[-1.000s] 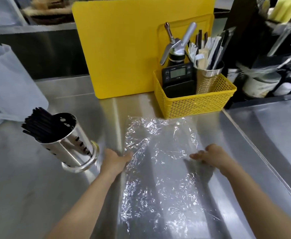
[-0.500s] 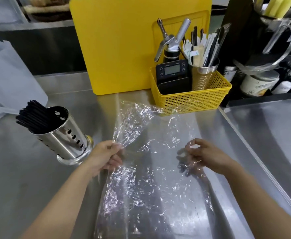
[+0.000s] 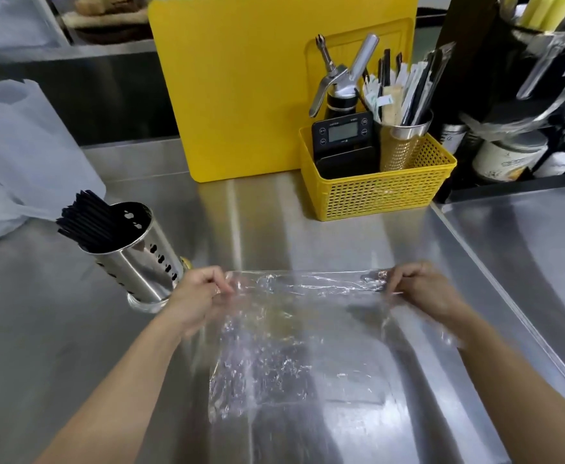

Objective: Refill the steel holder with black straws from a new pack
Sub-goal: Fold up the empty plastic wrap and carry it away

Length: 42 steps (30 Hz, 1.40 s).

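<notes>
Steel counter point(image 3: 307, 229), clear wrapper point(image 3: 294, 329) pinched between left hand point(image 3: 197, 296), right hand point(image 3: 421, 293)

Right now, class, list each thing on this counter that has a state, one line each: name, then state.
Steel holder: tilted, holds black straws.
Clear plastic wrapper: empty, far edge pinched up.
Left hand: pinching wrapper.
Right hand: pinching wrapper.
Yellow basket: upright, filled.
Digital scale: display blank.
</notes>
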Motion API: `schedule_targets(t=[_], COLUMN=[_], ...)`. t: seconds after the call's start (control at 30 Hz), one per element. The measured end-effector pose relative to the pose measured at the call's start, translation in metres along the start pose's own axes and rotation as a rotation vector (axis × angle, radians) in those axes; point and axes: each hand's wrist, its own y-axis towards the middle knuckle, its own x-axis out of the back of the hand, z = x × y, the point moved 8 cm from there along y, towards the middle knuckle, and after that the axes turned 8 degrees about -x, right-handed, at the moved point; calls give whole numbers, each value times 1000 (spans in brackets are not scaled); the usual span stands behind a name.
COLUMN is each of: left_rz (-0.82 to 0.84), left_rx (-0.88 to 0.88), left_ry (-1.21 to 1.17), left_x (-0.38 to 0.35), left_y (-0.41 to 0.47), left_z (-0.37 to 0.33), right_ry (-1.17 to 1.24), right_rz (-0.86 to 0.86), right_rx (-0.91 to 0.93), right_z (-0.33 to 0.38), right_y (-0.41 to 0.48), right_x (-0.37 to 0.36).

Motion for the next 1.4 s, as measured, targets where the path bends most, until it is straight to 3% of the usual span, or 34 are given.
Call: schedule_targets(t=[0.17, 0.3, 0.33, 0.4, 0.5, 0.57, 0.63, 0.73, 0.83, 0.97, 1.1, 1.17, 1.27, 1.4], left_rz=[-18, 134, 213, 353, 461, 415, 391, 378, 394, 507, 375, 246, 132, 174], left_rx=[-105, -233, -256, -293, -346, -329, -258, 21, 205, 274, 212, 178, 157, 117], left_ry=[69, 165, 212, 267, 242, 105, -224, -760, -947, -854, -453, -295, -301, -223], left_x=[3, -8, -16, -32, -52, -51, -39, -24, -37, -72, -68, -61, -55, -53], left_y=[-1, 1, 2, 1, -3, -3, 2, 10, 4, -15, -7, 0, 5, 11], left_z=[-11, -36, -43, -57, -75, -84, -80, -46, -6, -10, -18, -14, -11, -9], right_ry=[-258, -584, -522, -379, -428, -504, -441, -136, 64, 85, 151, 147, 59, 219], right_rz=[34, -68, -23, 230, 584, 631, 503, 332, 217, 2, -140, -123, 4, 195], right_rx=[-61, 115, 127, 33, -161, -115, -33, 17, -1, -39, -79, -101, -187, -182], right_z=[-17, 14, 22, 29, 20, 20, 25, 33, 31, 25, 14, 13, 7, -2], right_y=[4, 3, 3, 0, -9, -11, -4, 3, 8, 16, 16, 14, 8, 1], right_x=[0, 2, -3, -30, -80, -102, -98, -76, -59, -48, -36, -37, -45, -50])
